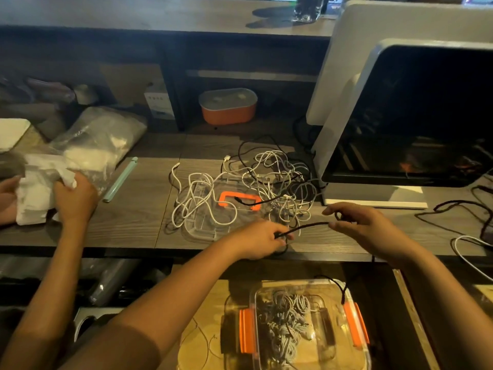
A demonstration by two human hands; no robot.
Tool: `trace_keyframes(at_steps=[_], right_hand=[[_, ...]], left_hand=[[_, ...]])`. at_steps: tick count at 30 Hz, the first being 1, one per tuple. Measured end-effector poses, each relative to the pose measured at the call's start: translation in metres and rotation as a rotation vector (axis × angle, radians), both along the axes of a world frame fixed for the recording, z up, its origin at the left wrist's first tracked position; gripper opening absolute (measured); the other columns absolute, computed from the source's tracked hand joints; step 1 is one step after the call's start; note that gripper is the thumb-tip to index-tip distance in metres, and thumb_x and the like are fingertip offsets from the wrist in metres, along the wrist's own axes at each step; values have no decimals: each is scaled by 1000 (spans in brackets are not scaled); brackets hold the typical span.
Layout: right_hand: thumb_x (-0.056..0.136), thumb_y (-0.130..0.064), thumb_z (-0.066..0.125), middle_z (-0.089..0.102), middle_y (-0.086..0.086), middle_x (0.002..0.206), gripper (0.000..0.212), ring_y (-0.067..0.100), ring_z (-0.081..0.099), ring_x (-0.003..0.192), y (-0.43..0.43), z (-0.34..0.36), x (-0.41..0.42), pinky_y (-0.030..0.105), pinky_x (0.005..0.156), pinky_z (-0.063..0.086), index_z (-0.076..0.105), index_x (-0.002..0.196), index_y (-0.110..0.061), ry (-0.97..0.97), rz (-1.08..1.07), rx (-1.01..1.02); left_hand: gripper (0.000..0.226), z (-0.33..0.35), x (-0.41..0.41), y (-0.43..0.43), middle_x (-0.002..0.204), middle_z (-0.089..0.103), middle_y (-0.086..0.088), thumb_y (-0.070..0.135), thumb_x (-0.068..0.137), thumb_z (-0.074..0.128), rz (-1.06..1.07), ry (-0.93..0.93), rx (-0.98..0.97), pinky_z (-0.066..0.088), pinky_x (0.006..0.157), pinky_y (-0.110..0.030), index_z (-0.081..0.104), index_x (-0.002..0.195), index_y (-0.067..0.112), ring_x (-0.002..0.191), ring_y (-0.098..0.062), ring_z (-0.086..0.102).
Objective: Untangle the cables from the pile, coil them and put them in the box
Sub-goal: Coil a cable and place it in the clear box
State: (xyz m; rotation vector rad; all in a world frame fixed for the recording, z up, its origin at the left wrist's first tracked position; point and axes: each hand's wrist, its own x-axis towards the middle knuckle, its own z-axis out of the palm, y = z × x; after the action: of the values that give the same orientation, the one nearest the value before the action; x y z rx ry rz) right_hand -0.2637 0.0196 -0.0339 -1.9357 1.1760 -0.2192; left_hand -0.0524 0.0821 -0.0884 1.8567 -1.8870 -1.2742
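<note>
my left hand (258, 240) and right hand (370, 225) each pinched a black cable (306, 225) stretched between them, near the tangled pile (277, 169) on the surface (128, 222).

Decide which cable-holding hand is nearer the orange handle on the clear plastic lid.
Left. The left hand sits just below the orange handle; the right hand is farther off, to its right.

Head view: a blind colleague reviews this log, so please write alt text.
The left hand and right hand hold a thin black cable between them; behind lies a tangle of white and black cables, below a clear plastic box with orange latches holding coiled cables.
</note>
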Motion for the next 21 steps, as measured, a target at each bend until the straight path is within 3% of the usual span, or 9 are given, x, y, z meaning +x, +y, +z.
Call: trace_keyframes(at_steps=[3,6,8,10,12,14,16,19,21], right_hand=[[97,-17,44,57,-11,96,19,7,53,93,-6,-4,-5,24,78,42,58,101,-28,-135,-195,-36],[98,-17,42,58,-8,93,20,11,52,91,-9,-15,-4,26,76,40,61,103,-18,-82,-267,-155],[99,-18,41,58,-4,92,21,10,51,84,-9,-27,-3,25,71,39,61,106,-16,-131,-368,-170],[100,-21,40,54,-5,82,24,7,45,70,-10,-39,0,22,60,35,62,106,-14,-217,-488,-105],[101,-23,39,48,-5,73,26,8,40,61,-11,-47,5,22,51,31,63,99,-14,-270,-563,47],[102,-24,37,46,-1,69,27,10,36,53,-7,-54,14,19,42,29,61,95,-15,-281,-572,197],[102,-26,35,47,2,69,29,10,36,51,5,-62,30,17,38,29,60,98,-11,-228,-529,211],[102,-29,31,56,3,78,30,11,49,64,35,-66,57,22,54,37,56,93,-16,-156,-373,108],[102,-32,30,62,4,88,32,14,56,76,53,-63,68,29,65,44,58,95,-18,-121,-236,113]], left_hand=[[27,-1,-4,8,86,62,3,21,95,51,-92,-68,4,38,52,-21,60,120,28,57,-5,49],[35,0,-8,12,99,63,1,16,96,47,-160,-126,17,45,61,-24,57,127,28,72,-11,57],[38,0,-8,10,94,62,0,15,98,45,-120,-52,28,45,62,-23,52,132,29,72,-14,57],[41,5,-9,8,94,60,1,10,99,41,59,322,72,47,73,-18,46,136,26,80,-10,57],[42,14,-11,3,123,59,-4,2,98,38,264,737,38,44,97,-27,44,135,19,111,-12,55],[38,24,-20,-2,134,54,0,4,99,34,412,1015,-17,35,107,-32,47,133,13,126,-11,46],[34,34,-29,-13,126,61,4,13,99,32,485,1149,-65,34,104,-31,52,127,11,122,-6,49],[29,51,-43,-35,87,67,1,18,101,33,677,1330,-99,46,87,-33,60,111,16,86,-9,64],[24,60,-48,-49,69,52,2,16,101,36,849,1190,-217,48,59,-23,61,101,15,57,-6,50]])
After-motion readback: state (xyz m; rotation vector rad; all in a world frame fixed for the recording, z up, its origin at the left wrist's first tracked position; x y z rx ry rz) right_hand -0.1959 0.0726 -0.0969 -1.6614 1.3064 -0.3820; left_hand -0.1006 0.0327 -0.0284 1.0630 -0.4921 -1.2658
